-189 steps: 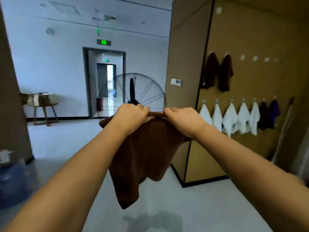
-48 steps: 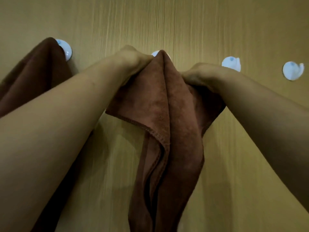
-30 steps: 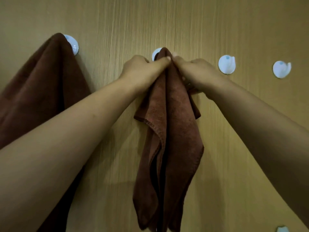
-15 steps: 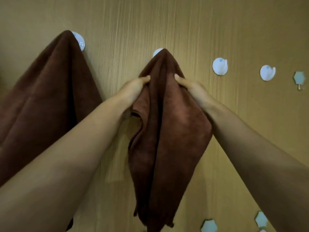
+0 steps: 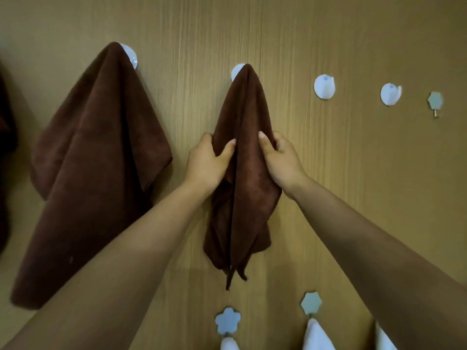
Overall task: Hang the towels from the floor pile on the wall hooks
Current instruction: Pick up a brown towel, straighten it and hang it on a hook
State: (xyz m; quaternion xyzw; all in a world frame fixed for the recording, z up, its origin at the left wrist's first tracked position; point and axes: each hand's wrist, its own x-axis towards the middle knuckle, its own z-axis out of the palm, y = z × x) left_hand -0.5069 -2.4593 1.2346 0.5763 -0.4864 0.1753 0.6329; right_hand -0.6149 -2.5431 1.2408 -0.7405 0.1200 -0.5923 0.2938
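A brown towel [image 5: 246, 117] hangs by its top from a round white wall hook [image 5: 237, 72] in the middle of the wooden wall. My left hand [image 5: 207, 164] grips the towel's left fold about halfway down, thumb on the front. My right hand [image 5: 280, 160] grips its right fold at the same height. The towel's lower end dangles below both hands. A second brown towel [image 5: 96, 157] hangs on another white hook [image 5: 130, 55] to the left.
Two bare round white hooks [image 5: 324, 87] [image 5: 390, 94] and a small hexagonal hook [image 5: 435, 100] sit to the right. Below, flower-shaped hooks [image 5: 227, 320] [image 5: 311, 303] carry white towels [image 5: 316, 337]. A dark towel edge [image 5: 5, 152] shows at far left.
The towel went from being carried to hanging on the middle hook. Both hands slid down from its top near the hook to its middle folds.
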